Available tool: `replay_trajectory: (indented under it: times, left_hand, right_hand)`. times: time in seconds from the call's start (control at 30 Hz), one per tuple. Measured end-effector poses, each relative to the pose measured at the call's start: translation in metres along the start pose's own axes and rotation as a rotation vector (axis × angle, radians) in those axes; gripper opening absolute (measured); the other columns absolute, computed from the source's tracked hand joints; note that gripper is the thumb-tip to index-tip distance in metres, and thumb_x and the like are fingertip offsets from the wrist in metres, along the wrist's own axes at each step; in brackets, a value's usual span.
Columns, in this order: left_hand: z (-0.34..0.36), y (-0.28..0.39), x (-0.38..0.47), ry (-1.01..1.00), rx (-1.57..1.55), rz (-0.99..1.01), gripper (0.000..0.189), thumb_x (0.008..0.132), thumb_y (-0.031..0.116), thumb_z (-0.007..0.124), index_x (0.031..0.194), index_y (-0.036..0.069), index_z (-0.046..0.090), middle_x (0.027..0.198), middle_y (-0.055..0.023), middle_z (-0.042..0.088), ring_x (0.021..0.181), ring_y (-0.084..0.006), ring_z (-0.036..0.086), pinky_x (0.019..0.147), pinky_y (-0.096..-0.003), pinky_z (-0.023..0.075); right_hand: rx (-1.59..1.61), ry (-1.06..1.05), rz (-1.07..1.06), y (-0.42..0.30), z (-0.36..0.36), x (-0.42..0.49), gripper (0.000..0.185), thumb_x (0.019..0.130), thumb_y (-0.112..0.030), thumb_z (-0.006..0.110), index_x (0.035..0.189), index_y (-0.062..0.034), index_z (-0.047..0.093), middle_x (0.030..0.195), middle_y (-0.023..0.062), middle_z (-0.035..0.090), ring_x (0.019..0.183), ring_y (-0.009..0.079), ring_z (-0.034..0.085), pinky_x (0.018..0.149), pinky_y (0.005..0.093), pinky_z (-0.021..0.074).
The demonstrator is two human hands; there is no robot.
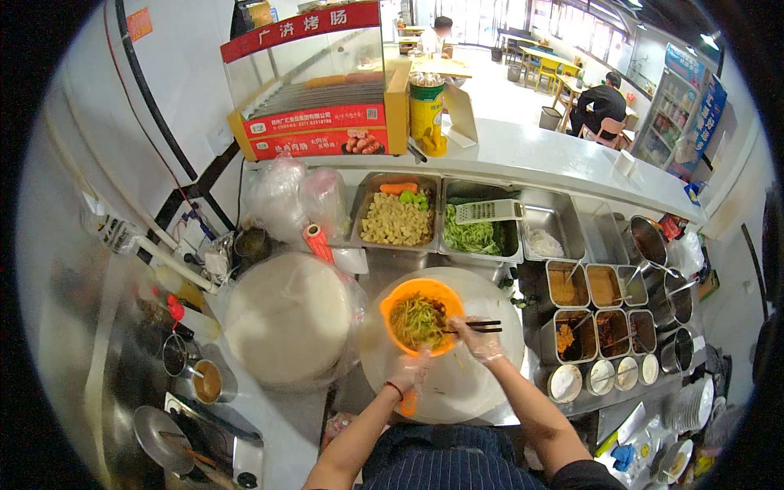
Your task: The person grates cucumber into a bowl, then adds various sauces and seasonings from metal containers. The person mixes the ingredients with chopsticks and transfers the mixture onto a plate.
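An orange plastic bowl (pixel 454 296) with a handle is over a large round white board (pixel 484 386). My left hand (pixel 411 371), in a clear plastic glove, grips the bowl by its handle on the near side. Shredded green vegetables (pixel 418 321) with dark sauce fill the bowl. My right hand (pixel 481 342), gloved too, holds dark chopsticks (pixel 487 326) at the bowl's right rim. Their tips are hidden by the rim and the food. A few shreds lie on the board below.
Behind the board stand steel pans with diced potato (pixel 395 220), shredded cucumber under a grater (pixel 489 211), and sliced onion (pixel 544 244). Sauce containers (pixel 566 286) and several white cups (pixel 565 383) are at right. Left are a covered round slab (pixel 288 324) and a frying pan (pixel 160 438).
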State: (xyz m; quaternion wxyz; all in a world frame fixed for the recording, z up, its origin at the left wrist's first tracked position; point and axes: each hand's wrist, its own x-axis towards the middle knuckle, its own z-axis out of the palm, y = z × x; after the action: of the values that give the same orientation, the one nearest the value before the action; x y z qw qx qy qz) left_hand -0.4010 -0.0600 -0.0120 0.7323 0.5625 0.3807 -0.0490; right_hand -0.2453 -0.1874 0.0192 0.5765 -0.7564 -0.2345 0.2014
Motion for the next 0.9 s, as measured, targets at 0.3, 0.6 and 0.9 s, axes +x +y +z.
replay_trajectory:
  times: [0.3,0.6,0.9]
  left_hand:
    - [-0.015,-0.003,0.001,-0.184,-0.036,0.089,0.033,0.092,0.037,0.062,0.081,0.006,0.063,0.064,-0.0008,0.058,0.054,-0.0107,0.054,0.048,-0.0274,0.0417]
    - [-0.037,0.028,-0.003,0.062,0.872,0.361,0.041,0.095,0.04,0.055,0.08,0.003,0.066,0.064,-0.0091,0.062,0.057,-0.0203,0.059,0.055,-0.0353,0.0469]
    - [-0.011,-0.006,0.014,-0.127,0.289,0.135,0.058,0.09,0.055,0.057,0.071,0.001,0.064,0.059,-0.0051,0.059,0.054,-0.0158,0.057,0.053,-0.0326,0.0451]
  right_hand:
    - [0.32,-0.006,0.096,-0.018,0.0,0.048,0.024,0.09,-0.022,0.068,0.089,0.0022,0.071,0.081,0.0053,0.072,0.069,0.0116,0.065,0.063,0.0291,0.054]
    - [-0.068,-0.056,0.0,-0.007,-0.043,0.038,0.024,0.091,-0.02,0.064,0.093,0.002,0.071,0.081,0.0088,0.072,0.069,0.0142,0.066,0.066,0.0289,0.0538]
    - [0.436,0.097,0.224,-0.024,0.014,0.001,0.032,0.091,-0.03,0.067,0.098,0.0006,0.069,0.088,0.0085,0.071,0.075,0.0173,0.068,0.07,0.0299,0.0556]
